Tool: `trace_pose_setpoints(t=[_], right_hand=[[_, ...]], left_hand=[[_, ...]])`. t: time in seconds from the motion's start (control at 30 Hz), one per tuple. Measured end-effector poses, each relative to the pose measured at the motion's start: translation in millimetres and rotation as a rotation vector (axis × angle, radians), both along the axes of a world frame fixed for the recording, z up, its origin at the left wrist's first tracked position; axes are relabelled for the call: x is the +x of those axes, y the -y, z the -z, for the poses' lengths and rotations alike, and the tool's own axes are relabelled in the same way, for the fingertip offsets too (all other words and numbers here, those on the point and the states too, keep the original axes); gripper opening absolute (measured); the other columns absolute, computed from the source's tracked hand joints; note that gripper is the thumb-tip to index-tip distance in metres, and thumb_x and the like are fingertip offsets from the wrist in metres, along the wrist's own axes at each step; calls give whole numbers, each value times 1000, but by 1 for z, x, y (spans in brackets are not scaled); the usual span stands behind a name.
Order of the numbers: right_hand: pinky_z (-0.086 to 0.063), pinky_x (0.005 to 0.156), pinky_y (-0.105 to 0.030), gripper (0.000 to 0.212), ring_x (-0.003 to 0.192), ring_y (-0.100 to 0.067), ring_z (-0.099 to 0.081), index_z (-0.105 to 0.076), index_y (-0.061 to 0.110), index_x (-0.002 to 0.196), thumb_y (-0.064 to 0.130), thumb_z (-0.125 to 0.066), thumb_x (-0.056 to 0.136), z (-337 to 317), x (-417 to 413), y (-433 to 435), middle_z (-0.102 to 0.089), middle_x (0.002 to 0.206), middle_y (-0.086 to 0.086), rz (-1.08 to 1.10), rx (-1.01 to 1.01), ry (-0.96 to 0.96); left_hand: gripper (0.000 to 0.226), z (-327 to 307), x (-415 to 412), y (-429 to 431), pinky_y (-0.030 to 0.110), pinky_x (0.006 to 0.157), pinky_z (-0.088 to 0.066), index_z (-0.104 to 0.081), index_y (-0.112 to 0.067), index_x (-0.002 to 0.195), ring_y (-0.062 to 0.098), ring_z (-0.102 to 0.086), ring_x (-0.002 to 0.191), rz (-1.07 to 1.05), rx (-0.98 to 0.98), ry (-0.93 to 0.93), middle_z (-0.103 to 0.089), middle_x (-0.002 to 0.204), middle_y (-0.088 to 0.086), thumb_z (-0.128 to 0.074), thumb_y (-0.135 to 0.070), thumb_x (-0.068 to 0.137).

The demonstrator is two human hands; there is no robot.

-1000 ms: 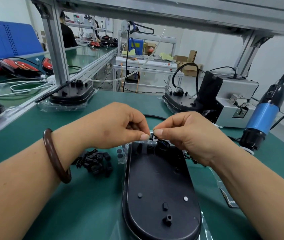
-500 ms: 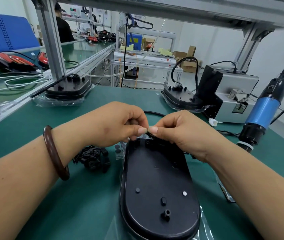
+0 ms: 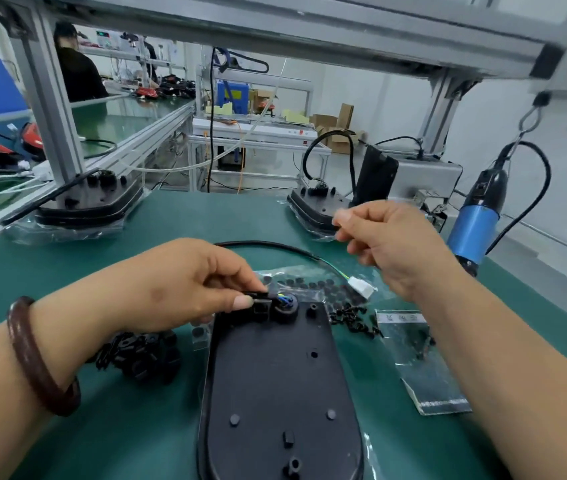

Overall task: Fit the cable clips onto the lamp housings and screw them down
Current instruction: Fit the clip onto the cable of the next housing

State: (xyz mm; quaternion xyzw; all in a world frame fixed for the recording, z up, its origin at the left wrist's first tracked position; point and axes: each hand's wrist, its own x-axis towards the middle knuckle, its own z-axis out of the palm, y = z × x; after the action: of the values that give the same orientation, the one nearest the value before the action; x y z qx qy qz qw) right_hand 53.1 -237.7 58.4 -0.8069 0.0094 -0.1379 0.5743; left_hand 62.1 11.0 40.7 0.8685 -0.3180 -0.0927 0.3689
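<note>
**benchrat:** Your cable clip (image 3: pixel 261 299) is at the far end of the lamp housing (image 3: pixel 275 386), right beside the round grommet (image 3: pixel 285 306) where the coloured wires come out. Your left hand (image 3: pixel 185 282) has it pinched between thumb and fingertips, holding it on the housing. To me that's the fitting step: clip in place but not screwed, and I can't make out a screw in it.

**torx_tom:** Agreed. Your right hand (image 3: pixel 393 244) is up in the air off to the right, well clear of the housing, with the fingers loosely curled. It's too blurry for me to tell whether you've got anything in it. Next you need a screw. The loose black screws (image 3: pixel 354 318) are on the surface (image 3: pixel 136 427) just right of the housing's far end, beside the clear bag (image 3: pixel 424 362).

**benchrat:** Then it's the blue screwdriver (image 3: pixel 474 223) hanging on the right. I'd hold the clip down so it doesn't twist off its hole when the bit bites. Mind the black cable (image 3: pixel 264 244) and its white connector (image 3: pixel 361 286) lying just behind the housing.

**torx_tom:** The spare clips (image 3: pixel 140 356) are piled by your left wrist. There's also a back-left housing (image 3: pixel 91 202) and a back-right housing (image 3: pixel 313 206) on the surface, so my guess is there's more to do after this one.
</note>
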Motion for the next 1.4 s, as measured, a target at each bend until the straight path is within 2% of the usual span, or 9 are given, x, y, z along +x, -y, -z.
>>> trace_pose_setpoints(t=[0.1, 0.2, 0.37, 0.47, 0.63, 0.73, 1.07, 1.3, 1.4], right_hand=[[-52, 48, -23, 21, 52, -13, -62, -68, 7, 72, 20, -68, 88, -11, 2, 24, -69, 61, -4, 73, -389, -57], [-61, 64, -39, 21, 64, -27, -70, -69, 10, 66, 17, -68, 86, -10, -1, 27, -70, 61, -8, -33, -719, -209], [-58, 65, -29, 16, 58, -12, -62, -71, 17, 69, 11, -68, 84, 1, 0, 15, -69, 65, 0, -165, -968, -345], [-52, 61, -22, 12, 62, -6, -61, -72, 19, 72, 16, -71, 84, 5, 0, 14, -66, 66, 8, -171, -995, -348], [-49, 64, -24, 12, 76, -14, -64, -75, 11, 82, 23, -73, 83, 10, 1, 11, -70, 78, 1, -177, -1053, -344], [-45, 57, -16, 12, 69, -7, -59, -71, 13, 75, 21, -70, 85, 13, 1, 9, -65, 70, 9, -176, -1065, -345], [-55, 69, -30, 12, 79, -18, -65, -72, 9, 78, 10, -62, 84, 17, 3, 3, -70, 80, -3, -131, -1059, -351], [-52, 60, -25, 19, 70, -10, -62, -69, 17, 68, 13, -63, 84, 18, 6, 7, -65, 68, 8, -77, -1058, -302], [-42, 49, -17, 23, 60, -2, -57, -68, 19, 65, 15, -62, 86, 17, 8, 9, -61, 60, 12, -31, -1033, -225]], left_hand=[[21, -3, -4, 2, 8, 59, -47, -67, -52, 85, -4, -59, 56, -12, 20, 35, -69, 70, -20, -72, -32, 79], [16, -5, -7, 2, 4, 57, -42, -69, -50, 82, -6, -59, 56, -48, 49, 79, -68, 67, -22, -73, -36, 77], [16, -4, -4, 1, 12, 57, -45, -68, -51, 82, 2, -54, 52, -72, 42, 57, -68, 65, -8, -72, -37, 77], [15, -4, -3, 1, 10, 56, -43, -69, -51, 82, 0, -52, 52, -71, 45, 55, -67, 64, -10, -72, -37, 77], [14, -4, -3, 0, 14, 62, -46, -69, -51, 83, 3, -56, 59, -73, 47, 38, -70, 71, -8, -71, -38, 77], [14, -4, -3, 0, 18, 67, -49, -68, -51, 84, 12, -63, 67, -80, 51, 29, -71, 73, -9, -71, -38, 78], [5, -5, -4, 2, 10, 63, -45, -73, -39, 81, 1, -59, 62, -98, 64, 27, -71, 71, -11, -72, -35, 79], [4, -6, -5, 1, 10, 64, -45, -74, -38, 81, 3, -60, 64, -98, 75, 36, -71, 74, -11, -71, -35, 80], [4, -6, -5, 1, 8, 61, -43, -73, -38, 81, -2, -55, 59, -93, 81, 40, -70, 71, -12, -71, -35, 80]])
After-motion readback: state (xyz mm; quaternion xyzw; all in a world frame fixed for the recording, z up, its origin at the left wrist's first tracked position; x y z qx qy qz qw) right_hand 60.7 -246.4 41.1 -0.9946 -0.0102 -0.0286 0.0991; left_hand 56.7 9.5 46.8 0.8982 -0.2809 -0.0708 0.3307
